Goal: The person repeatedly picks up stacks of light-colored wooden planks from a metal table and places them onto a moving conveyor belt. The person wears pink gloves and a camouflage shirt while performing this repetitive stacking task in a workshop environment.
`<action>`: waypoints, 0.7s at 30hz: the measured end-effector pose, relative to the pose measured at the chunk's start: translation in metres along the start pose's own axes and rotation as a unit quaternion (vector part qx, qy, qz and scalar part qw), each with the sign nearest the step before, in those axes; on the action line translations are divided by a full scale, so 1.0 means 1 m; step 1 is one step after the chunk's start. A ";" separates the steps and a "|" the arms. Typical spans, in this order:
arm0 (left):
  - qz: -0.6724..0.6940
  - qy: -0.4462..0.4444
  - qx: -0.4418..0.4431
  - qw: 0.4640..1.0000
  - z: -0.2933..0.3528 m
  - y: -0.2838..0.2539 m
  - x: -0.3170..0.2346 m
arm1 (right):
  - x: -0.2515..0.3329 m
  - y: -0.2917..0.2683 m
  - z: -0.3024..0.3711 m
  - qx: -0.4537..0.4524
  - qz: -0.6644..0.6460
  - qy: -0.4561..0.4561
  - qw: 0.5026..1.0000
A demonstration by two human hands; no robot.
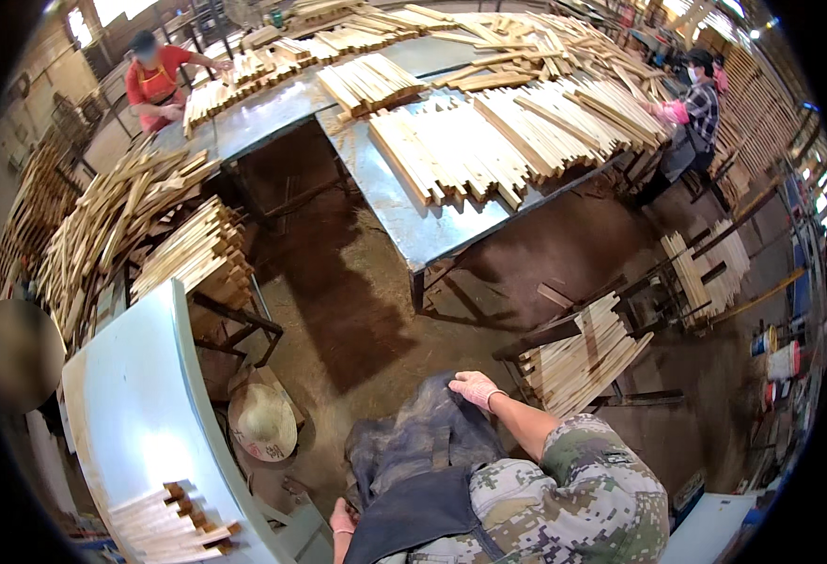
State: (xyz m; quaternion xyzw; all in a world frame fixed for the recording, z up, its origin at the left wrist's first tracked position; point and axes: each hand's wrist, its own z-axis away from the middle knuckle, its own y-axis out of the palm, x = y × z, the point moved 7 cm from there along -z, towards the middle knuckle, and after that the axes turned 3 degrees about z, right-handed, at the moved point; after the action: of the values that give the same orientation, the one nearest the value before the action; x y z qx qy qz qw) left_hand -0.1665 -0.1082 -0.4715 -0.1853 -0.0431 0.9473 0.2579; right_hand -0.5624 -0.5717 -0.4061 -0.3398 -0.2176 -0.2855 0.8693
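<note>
A worn dark apron [423, 428] spreads out over my lap and ahead of me, dusty and creased. My right hand [475, 388], in a thin pale pink glove, is closed on the apron's far right edge. Low on the left side, my left hand [342, 519] is at the apron's left edge with its fingers bent in against the cloth; part of it is hidden. Below the apron shows camouflage clothing [583, 498] on my body.
At my left stands a pale blue table [141, 367] with short wood strips [169, 526]; a straw hat [263, 422] sits low beside it. Wood strips [583, 362] lie on a rack at right. Ahead, a loaded metal table [404, 230]; two co-workers [155, 80] [700, 108] stand farther off.
</note>
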 end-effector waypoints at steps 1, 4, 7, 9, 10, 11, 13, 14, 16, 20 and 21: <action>-0.042 0.031 -0.025 0.998 0.042 0.038 -0.044 | -0.006 -0.003 -0.011 -0.020 -0.014 0.013 1.000; -0.015 -0.011 0.008 1.000 0.016 0.056 -0.111 | -0.011 -0.012 -0.011 -0.002 0.028 0.098 0.995; -0.115 -0.018 -0.004 0.993 -0.027 0.119 -0.188 | -0.055 -0.020 -0.006 -0.050 0.031 0.187 0.981; -0.169 -0.037 -0.005 0.985 -0.033 0.150 -0.216 | -0.069 -0.029 0.002 -0.047 0.007 0.254 0.966; -0.193 -0.034 -0.011 0.981 -0.039 0.168 -0.230 | -0.075 -0.035 0.005 -0.048 -0.009 0.289 0.956; -0.217 -0.031 -0.017 0.975 -0.045 0.188 -0.244 | -0.078 -0.038 0.004 -0.048 -0.017 0.305 0.951; -0.329 0.017 0.021 0.944 -0.075 0.226 -0.282 | -0.110 -0.032 -0.010 -0.055 -0.108 0.329 0.937; -0.323 0.028 0.023 0.946 -0.081 0.246 -0.289 | -0.121 -0.040 -0.028 -0.076 -0.116 0.308 0.941; -0.315 0.069 0.012 0.947 -0.065 0.309 -0.338 | -0.064 -0.086 -0.054 -0.128 -0.116 0.269 0.947; -0.393 0.097 0.070 0.912 -0.062 0.442 -0.423 | 0.058 -0.190 -0.091 -0.159 -0.155 0.220 0.950; -0.406 0.128 0.105 0.899 -0.067 0.482 -0.442 | 0.039 -0.201 -0.114 -0.203 -0.155 0.195 0.947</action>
State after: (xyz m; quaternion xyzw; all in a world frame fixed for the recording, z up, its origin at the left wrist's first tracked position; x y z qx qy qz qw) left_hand -0.0164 -0.7482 -0.4736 -0.2435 0.0188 0.7271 0.6416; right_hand -0.6420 -0.7888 -0.3670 -0.4089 -0.0314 -0.5152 0.7526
